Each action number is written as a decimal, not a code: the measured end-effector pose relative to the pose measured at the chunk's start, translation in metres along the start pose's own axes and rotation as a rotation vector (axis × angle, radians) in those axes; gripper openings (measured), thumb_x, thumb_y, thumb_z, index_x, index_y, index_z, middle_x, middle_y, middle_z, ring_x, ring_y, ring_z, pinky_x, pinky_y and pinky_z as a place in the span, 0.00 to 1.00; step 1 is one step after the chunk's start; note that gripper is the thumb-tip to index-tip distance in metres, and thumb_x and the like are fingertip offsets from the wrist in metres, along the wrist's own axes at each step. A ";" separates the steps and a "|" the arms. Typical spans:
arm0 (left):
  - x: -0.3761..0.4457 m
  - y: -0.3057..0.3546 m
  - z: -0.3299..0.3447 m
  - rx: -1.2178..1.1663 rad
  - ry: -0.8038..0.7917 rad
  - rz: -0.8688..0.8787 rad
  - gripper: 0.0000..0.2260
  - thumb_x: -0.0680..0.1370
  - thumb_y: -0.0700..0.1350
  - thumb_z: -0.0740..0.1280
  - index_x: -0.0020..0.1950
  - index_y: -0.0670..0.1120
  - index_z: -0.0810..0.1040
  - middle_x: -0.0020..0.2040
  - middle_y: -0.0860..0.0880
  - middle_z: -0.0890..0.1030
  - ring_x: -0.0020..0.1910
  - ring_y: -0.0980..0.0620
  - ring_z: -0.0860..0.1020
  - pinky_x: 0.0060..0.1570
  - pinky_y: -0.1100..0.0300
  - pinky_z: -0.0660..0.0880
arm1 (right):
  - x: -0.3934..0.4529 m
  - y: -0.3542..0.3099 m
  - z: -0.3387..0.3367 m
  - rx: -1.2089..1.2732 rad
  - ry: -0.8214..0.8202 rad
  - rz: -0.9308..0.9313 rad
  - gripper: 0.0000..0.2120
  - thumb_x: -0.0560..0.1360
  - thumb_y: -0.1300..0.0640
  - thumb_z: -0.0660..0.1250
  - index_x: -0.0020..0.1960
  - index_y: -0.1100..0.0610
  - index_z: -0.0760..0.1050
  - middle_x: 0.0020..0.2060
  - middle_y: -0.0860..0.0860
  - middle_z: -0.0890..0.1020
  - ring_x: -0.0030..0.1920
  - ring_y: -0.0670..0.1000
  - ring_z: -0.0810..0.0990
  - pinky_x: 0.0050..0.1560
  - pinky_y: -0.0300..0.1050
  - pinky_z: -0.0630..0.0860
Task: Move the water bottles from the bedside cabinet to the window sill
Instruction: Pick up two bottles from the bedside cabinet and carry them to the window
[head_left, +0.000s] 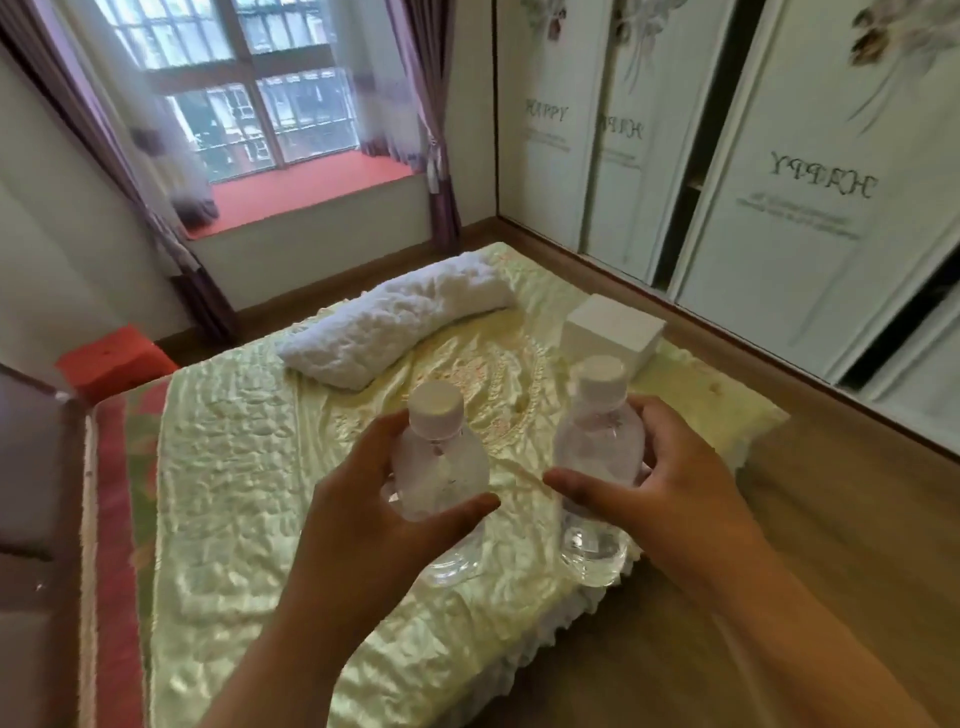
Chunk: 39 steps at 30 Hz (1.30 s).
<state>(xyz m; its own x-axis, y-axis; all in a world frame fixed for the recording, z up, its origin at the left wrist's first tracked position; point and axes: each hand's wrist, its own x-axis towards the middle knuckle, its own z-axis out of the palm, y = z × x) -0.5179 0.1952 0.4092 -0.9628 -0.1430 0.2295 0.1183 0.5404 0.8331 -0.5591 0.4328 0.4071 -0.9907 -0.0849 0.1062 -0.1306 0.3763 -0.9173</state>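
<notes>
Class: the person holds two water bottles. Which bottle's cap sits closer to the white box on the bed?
The bottle in the right hand: its bottle has its cap just in front of the white box; the left hand's bottle is farther left.

- I'm looking from the head camera, facing forward and down, close over the bed (249, 467).
- It's facing toward the far window sill (311, 189).

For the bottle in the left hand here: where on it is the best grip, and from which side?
Grip the water bottle round its wide clear body below the neck, coming from its left side, as the left hand does: thumb in front, fingers behind. The bottle is upright and the white cap is narrow, so the body gives the surer hold.
</notes>
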 end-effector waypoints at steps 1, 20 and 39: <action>0.009 0.002 0.009 0.005 -0.041 0.021 0.33 0.57 0.61 0.81 0.60 0.66 0.73 0.52 0.69 0.80 0.51 0.68 0.79 0.42 0.74 0.74 | -0.001 0.004 -0.009 0.006 0.040 0.030 0.31 0.59 0.39 0.83 0.58 0.39 0.74 0.51 0.36 0.82 0.50 0.37 0.82 0.49 0.42 0.82; 0.122 0.000 0.101 -0.121 -0.671 0.375 0.34 0.59 0.64 0.79 0.62 0.68 0.71 0.53 0.68 0.80 0.52 0.66 0.79 0.44 0.72 0.73 | -0.047 0.012 -0.016 -0.042 0.671 0.353 0.27 0.61 0.40 0.80 0.55 0.33 0.71 0.48 0.30 0.80 0.50 0.34 0.80 0.39 0.30 0.77; 0.100 0.056 0.193 -0.107 -0.872 0.506 0.31 0.61 0.61 0.81 0.58 0.74 0.69 0.54 0.72 0.78 0.54 0.68 0.78 0.45 0.78 0.71 | -0.091 0.057 -0.097 -0.099 0.859 0.547 0.35 0.62 0.37 0.79 0.65 0.38 0.69 0.51 0.38 0.80 0.50 0.42 0.81 0.46 0.40 0.81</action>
<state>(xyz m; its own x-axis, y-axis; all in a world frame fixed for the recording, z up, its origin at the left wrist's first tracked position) -0.6548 0.3710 0.3816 -0.6305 0.7604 0.1559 0.5412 0.2868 0.7904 -0.4800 0.5513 0.3823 -0.6029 0.7967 -0.0423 0.3838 0.2431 -0.8908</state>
